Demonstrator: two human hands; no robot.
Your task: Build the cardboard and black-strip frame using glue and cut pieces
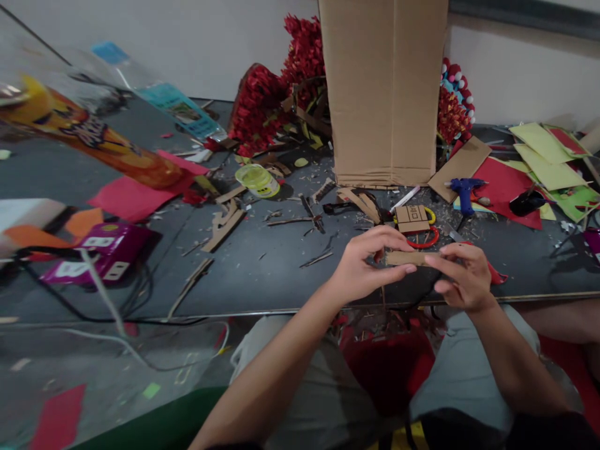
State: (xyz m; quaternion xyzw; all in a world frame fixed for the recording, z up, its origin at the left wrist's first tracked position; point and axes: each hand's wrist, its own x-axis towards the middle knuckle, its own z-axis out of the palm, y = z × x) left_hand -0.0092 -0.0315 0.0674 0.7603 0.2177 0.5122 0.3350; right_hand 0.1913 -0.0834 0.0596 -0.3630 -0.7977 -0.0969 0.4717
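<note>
A small brown cardboard strip (409, 258) is held level between my two hands, just above the front edge of the table. My left hand (368, 261) pinches its left end, thumb below and fingers above. At the other end, the bent fingers of my right hand (466, 273) close on the strip. Right behind it lie scissors with a red and yellow handle (429, 239). A cardboard piece with drawn lines (412, 218) partly covers the scissors. Something red (497, 274) shows beside my right hand.
A tall cardboard panel (389, 94) stands at the back, with red paper flowers (260, 106) beside it. Around lie a blue glue gun (465, 195), a yellow-lidded jar (257, 181), a purple power strip (100, 253) with cables, an orange can (107, 150), a bottle (173, 106) and scraps.
</note>
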